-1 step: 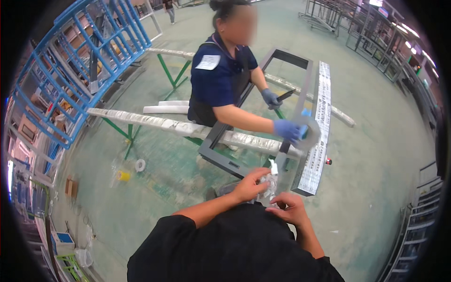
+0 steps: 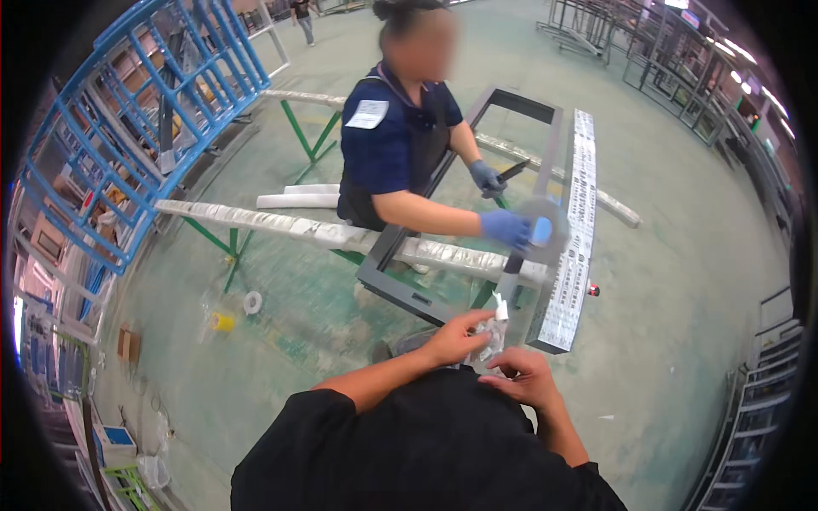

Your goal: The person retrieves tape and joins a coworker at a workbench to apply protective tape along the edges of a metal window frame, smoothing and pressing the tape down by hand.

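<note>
My left hand (image 2: 457,339) is closed on a crumpled piece of clear plastic (image 2: 491,339) with a white strip (image 2: 501,307) sticking up from it. Close beside the plastic, my right hand (image 2: 524,375) has its fingers curved and the thumb apart, with nothing visible in it. Just beyond my hands lies a dark grey rectangular metal frame (image 2: 413,296). A co-worker in a dark blue shirt leans over it. One blue-gloved hand (image 2: 508,230) of theirs is at a large tape roll (image 2: 550,232), blurred by motion; the other gloved hand (image 2: 486,177) grips a black tool (image 2: 514,171).
Wrapped support beams (image 2: 294,225) on green legs carry the frame. A long bar in printed film (image 2: 573,247) lies along its right side. A blue rack (image 2: 183,128) stands at left. On the floor are a yellow roll (image 2: 223,322) and a white roll (image 2: 253,302).
The co-worker's blue-gloved hand and the tape roll have shifted slightly left and up. The white strip by my left hand is tilted a little differently; my hands stay nearly in place.
</note>
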`<move>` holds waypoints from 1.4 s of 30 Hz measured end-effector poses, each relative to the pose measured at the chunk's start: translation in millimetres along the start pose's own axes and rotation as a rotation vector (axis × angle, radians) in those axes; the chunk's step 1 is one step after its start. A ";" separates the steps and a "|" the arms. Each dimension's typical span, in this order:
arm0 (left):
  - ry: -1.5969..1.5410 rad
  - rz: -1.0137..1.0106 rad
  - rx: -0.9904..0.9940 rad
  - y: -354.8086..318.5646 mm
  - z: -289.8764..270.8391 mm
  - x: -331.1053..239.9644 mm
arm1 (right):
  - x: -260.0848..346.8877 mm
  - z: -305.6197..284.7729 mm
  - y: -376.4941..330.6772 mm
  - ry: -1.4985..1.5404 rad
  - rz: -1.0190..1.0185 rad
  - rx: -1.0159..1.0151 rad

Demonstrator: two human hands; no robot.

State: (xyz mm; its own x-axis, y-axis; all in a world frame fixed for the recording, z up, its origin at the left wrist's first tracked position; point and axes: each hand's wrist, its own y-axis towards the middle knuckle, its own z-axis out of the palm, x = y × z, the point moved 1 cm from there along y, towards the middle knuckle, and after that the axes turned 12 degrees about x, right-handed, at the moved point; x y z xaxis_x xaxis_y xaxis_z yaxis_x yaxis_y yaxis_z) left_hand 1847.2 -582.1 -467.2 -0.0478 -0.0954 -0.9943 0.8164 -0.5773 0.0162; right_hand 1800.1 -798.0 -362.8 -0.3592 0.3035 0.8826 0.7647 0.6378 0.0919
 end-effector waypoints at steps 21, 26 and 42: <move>0.397 0.105 0.288 4.8 31.6 -17.0 | -18.8 4.7 -17.4 -0.043 0.013 -0.329; -0.044 -0.035 0.167 -6.1 36.2 -5.9 | -25.8 16.6 -23.9 0.017 0.087 -0.437; -0.336 -0.062 -0.022 -10.4 13.5 6.1 | -33.3 32.6 -13.4 -0.043 -0.035 -0.243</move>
State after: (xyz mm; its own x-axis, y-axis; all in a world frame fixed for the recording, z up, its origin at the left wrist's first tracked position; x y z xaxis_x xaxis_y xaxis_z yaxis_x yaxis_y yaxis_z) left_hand 1830.6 -587.6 -472.0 -0.2815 -0.3243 -0.9031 0.8179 -0.5732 -0.0491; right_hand 1784.4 -793.6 -408.4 -0.4066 0.3175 0.8566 0.8554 0.4615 0.2350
